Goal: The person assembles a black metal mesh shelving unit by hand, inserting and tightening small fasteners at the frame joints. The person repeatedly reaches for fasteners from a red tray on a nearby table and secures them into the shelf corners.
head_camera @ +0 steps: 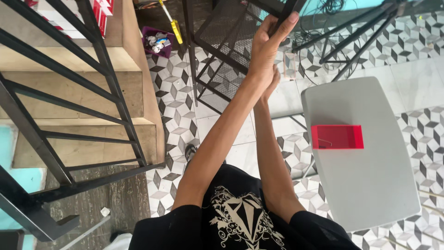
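Note:
My left hand (267, 42) reaches forward and grips a black metal bar (287, 8) at the top of a black mesh metal frame (222, 41). The thumb lies along the bar. My right hand (274, 79) is stretched out just behind the left wrist. Most of it is hidden, so I cannot tell whether it holds anything. Both forearms run close together over the patterned tile floor (178, 115).
A grey table (370, 185) at the right carries a red open tray (336, 137). Wooden stairs (83, 92) with a black railing (115, 92) stand at the left. A purple box (157, 41) of small items, a yellow tool (175, 28), cables (319, 28) and black stand legs (356, 41) lie beyond.

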